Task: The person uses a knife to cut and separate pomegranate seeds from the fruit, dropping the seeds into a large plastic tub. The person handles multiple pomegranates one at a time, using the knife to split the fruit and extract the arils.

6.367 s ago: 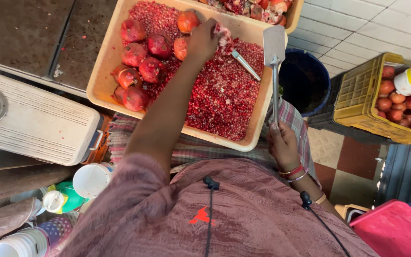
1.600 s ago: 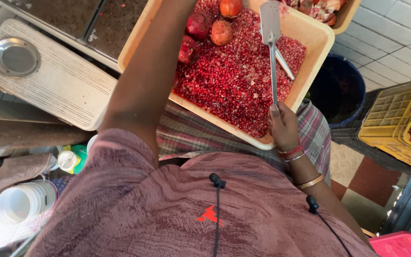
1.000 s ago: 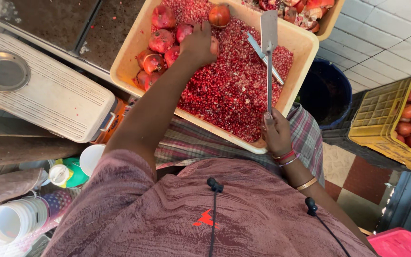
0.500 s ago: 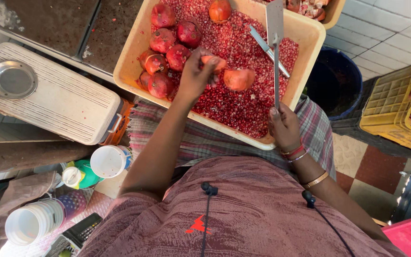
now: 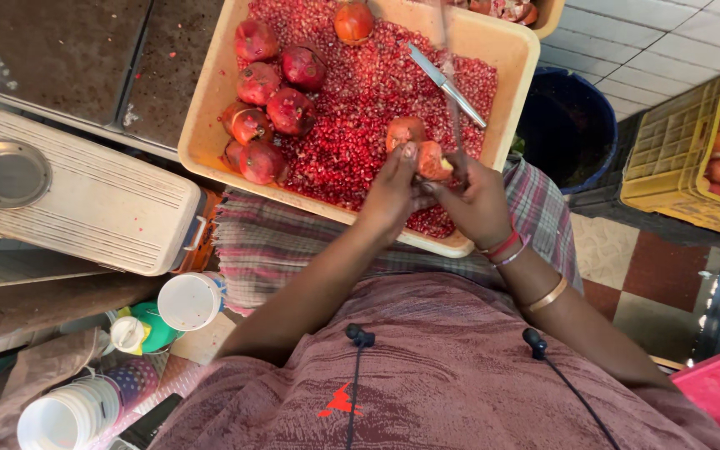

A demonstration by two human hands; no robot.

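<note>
1. The left hand (image 5: 393, 187) and right hand (image 5: 477, 200) meet over the near edge of a yellow tray (image 5: 210, 108), fingers of both closed on a cut pomegranate (image 5: 418, 150).
2. The right hand seems also to grip a blurred cleaver handle (image 5: 457, 125).
3. Red seeds (image 5: 360, 83), whole pomegranates (image 5: 272, 92) and a knife (image 5: 447, 85) lie in the tray.
4. A dark worktop (image 5: 60, 50) lies left; tiled floor (image 5: 668, 33) and a yellow crate (image 5: 685, 158) right.

We see white wall tiles (image 5: 668, 33), a red-and-cream checked floor (image 5: 627, 267) and a dark stained metal counter (image 5: 52, 50).
</note>
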